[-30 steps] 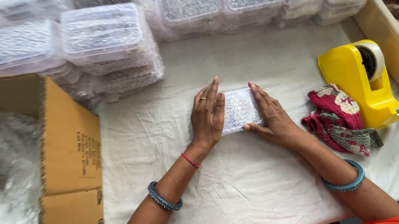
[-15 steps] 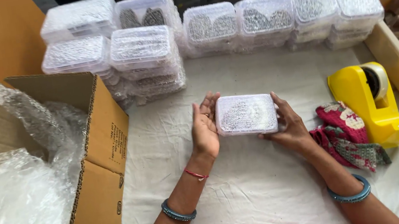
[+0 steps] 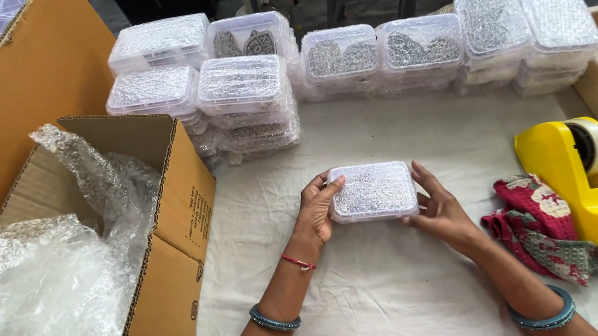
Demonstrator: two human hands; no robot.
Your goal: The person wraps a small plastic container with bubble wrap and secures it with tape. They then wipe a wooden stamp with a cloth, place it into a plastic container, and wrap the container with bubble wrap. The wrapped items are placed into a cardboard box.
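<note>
A: What are you holding?
B: You're gripping a clear lidded plastic box (image 3: 372, 190) above the white cloth (image 3: 382, 298): left hand (image 3: 314, 213) and right hand (image 3: 440, 210) are curling fingers around its short ends.
A: Around it?
B: Cardboard box (image 3: 167, 235) is sitting left, yellow tape dispenser (image 3: 582, 185) right, stacked boxes (image 3: 248, 92) behind.

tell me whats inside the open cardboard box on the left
The cardboard box holds crumpled clear bubble wrap that fills it and spills over the rim. Anything beneath the wrap, and the box bottom, is covered and cannot be seen.
</note>
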